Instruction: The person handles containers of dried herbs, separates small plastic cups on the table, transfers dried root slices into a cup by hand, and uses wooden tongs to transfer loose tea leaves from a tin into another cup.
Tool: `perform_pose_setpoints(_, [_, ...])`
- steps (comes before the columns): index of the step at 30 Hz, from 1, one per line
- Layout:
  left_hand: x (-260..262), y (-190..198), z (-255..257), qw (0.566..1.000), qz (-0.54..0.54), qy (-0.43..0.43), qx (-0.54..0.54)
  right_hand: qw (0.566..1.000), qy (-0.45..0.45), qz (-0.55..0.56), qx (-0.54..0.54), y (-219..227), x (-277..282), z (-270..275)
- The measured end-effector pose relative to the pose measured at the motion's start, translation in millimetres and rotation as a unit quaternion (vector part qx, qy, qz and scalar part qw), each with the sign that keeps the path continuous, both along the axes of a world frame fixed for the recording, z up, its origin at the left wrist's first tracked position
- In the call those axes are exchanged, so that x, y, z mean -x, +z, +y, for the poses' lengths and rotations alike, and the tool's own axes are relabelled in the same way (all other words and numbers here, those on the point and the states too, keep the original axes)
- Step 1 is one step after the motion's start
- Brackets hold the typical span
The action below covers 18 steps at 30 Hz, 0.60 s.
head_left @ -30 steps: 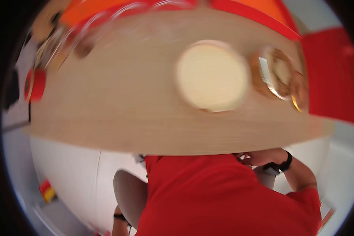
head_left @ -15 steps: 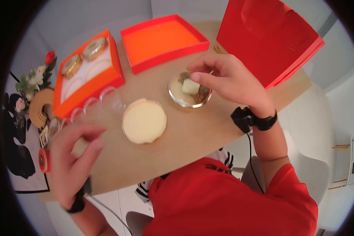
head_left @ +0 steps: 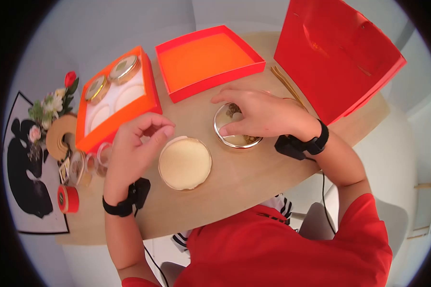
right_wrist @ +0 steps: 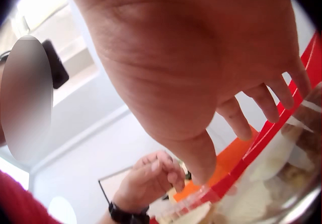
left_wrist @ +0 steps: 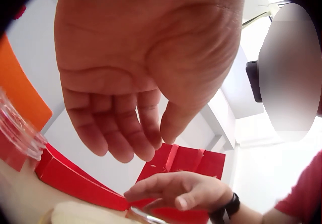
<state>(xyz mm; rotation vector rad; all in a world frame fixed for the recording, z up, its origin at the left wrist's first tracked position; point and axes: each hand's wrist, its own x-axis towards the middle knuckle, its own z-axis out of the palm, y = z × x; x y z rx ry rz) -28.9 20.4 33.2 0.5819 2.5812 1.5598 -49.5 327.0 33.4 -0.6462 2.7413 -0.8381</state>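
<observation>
My right hand (head_left: 266, 115) hovers low over a round clear container (head_left: 221, 119) with a shiny metallic rim. Brown bits and pale pieces show inside it; the hand covers its middle. Spread thumb and fingers hold nothing in the right wrist view, with the container (right_wrist: 289, 184) below them. To the left, a round item (head_left: 185, 162) with a flat cream top lies on the table. My left hand (head_left: 139, 148) hangs in the air at its left side, fingers loosely bent, nothing between them.
An orange-red box (head_left: 151, 91) holds two gold-rimmed jars in a white insert. Its lid-like tray (head_left: 203, 62) lies behind. A red paper bag (head_left: 335, 57) stands right of gold tongs (head_left: 287, 81). Clear cups (head_left: 104, 154) and a red roll (head_left: 68, 198) sit on the left.
One second ago both hands were down off the tabletop. They came up over it; since half a second ago the left hand has moved right, while the right hand covers more of the container.
</observation>
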Motion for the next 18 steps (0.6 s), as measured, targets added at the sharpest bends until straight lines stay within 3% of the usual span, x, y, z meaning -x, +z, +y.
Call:
perform_pose_setpoints(2, [-0.5,-10.5,-5.4,0.999,0.002,0.011,-0.048,0.997,0.039,0.058,0.018,-6.1,5.0,7.5])
perform_pose_setpoints(6, [-2.8,-12.3,-9.8,0.997,-0.007,0.000,-0.082,0.998,0.052,0.025,-0.001,7.1,7.5,14.3])
perform_pose_setpoints(8, [-1.7,-13.5,-9.8,0.997,-0.016,-0.012,-0.069,0.977,-0.063,-0.063,0.192,13.1,2.8,12.9])
perform_pose_setpoints(9, [-1.1,-14.9,-10.2,0.998,-0.007,-0.008,-0.058,0.977,-0.068,-0.066,0.192,11.2,1.1,11.7])
perform_pose_setpoints(11, [-3.9,-17.3,-10.0,0.999,-0.009,-0.018,-0.044,0.925,-0.127,-0.064,0.353,3.7,-7.2,5.6])
perform_pose_setpoints(13, [-6.6,-14.7,-11.5,0.999,0.000,0.007,-0.032,0.911,-0.166,-0.034,0.377,-0.3,-21.9,-2.6])
perform_pose_setpoints(15, [-7.3,-15.7,-15.7,0.999,-0.003,-0.006,-0.048,0.844,-0.227,0.030,0.486,-4.6,-33.2,-10.0])
perform_pose_setpoints(16, [-6.0,-16.8,-18.1,0.997,0.007,-0.009,-0.076,0.778,-0.261,0.041,0.570,-3.5,-43.7,-20.2])
perform_pose_setpoints(17, [-3.5,-18.1,-20.0,0.994,0.020,-0.011,-0.105,0.781,-0.265,0.043,0.565,-8.9,-50.5,-25.9])
perform_pose_setpoints(18, [-2.1,-19.8,-21.0,0.992,0.030,-0.019,-0.121,0.755,-0.277,0.052,0.591,-16.1,-56.9,-29.9])
